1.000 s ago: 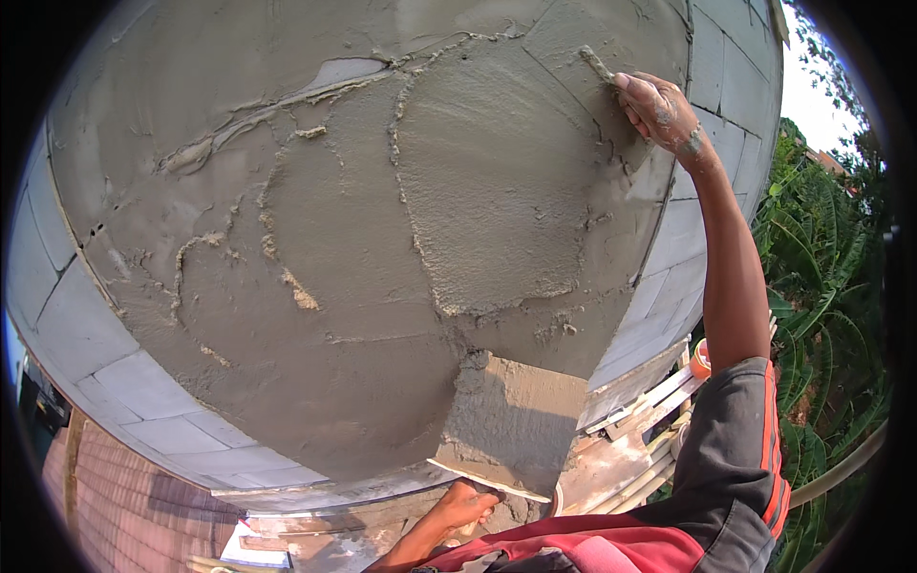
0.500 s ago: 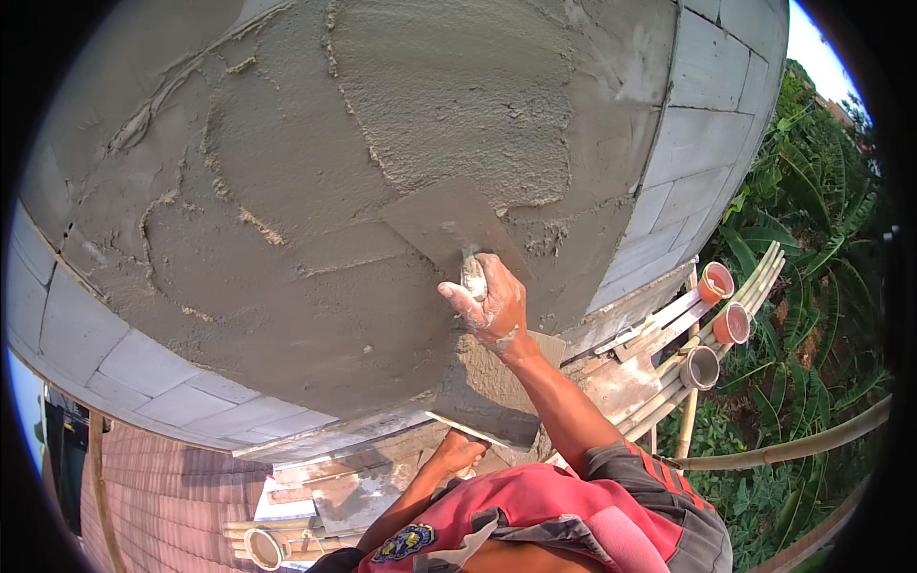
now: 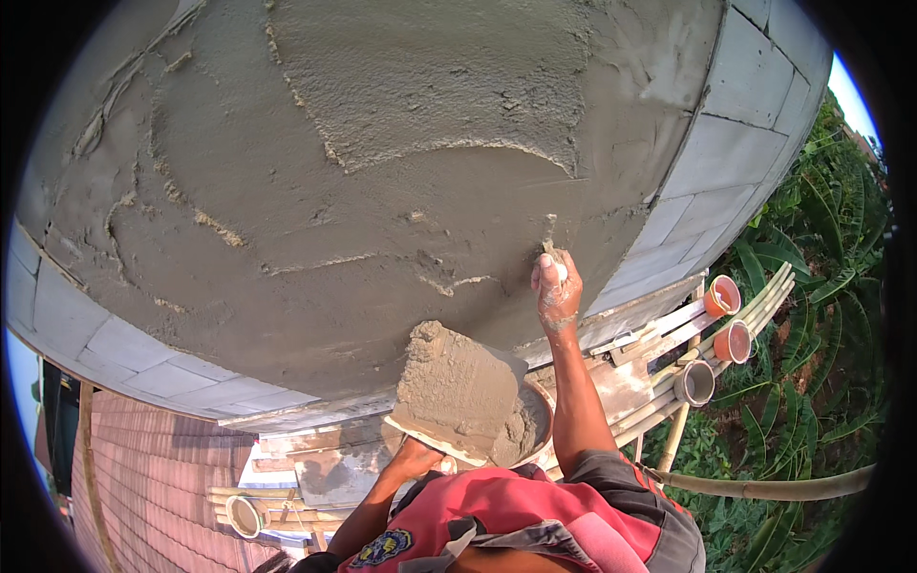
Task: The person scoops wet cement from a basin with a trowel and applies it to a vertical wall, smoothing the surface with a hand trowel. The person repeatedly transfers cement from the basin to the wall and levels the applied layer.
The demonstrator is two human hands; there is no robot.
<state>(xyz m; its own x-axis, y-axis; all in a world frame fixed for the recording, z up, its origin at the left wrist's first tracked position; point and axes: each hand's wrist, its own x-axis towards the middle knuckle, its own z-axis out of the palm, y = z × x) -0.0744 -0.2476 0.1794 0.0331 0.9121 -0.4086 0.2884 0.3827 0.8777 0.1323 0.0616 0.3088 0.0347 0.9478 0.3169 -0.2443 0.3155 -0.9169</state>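
At six o'clock, the left hand (image 3: 413, 459) grips the board (image 3: 430, 441) from below; best keep its mud (image 3: 454, 387) steady. At three, the right hand (image 3: 559, 288) holds the trowel (image 3: 549, 231): push evenly on the wet wall (image 3: 353, 224) toward twelve.

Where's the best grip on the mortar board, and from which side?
Probably from beneath, just inside its near edge, where the left hand holds it. The face of the mortar board toward the camera is heaped with mortar, so coming from above would likely foul the hand. The grip underneath is mostly hidden.
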